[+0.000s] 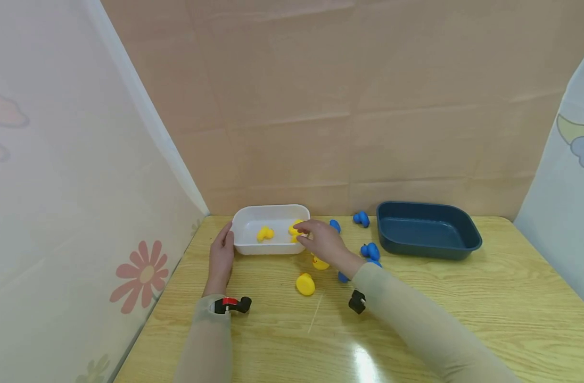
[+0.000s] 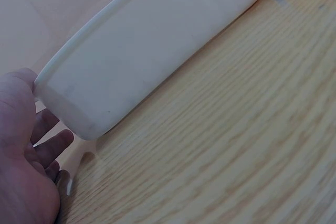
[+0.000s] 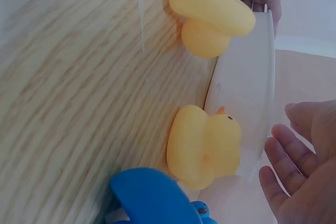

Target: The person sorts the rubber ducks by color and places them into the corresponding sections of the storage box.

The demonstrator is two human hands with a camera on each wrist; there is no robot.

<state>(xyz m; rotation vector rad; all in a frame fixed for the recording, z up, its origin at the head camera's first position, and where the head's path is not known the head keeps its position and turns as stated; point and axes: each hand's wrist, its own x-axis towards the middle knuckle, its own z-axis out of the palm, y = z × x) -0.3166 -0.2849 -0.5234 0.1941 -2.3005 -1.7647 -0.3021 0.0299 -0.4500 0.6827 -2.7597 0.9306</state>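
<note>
Left hand [image 1: 221,259] touches left rim of white tub [image 1: 268,249], fingers loosely apart; 2+ yellow toy ducks [image 1: 264,233] inside. Two more on tabletop [image 1: 521,298], near side. Right hand [image 1: 324,242] over tub's right rim, palm down, fingers spread. 5+ blue toy ducks [image 1: 370,251], then navy tub [image 1: 428,250], far right. Tabletop opens wide near right.
</note>
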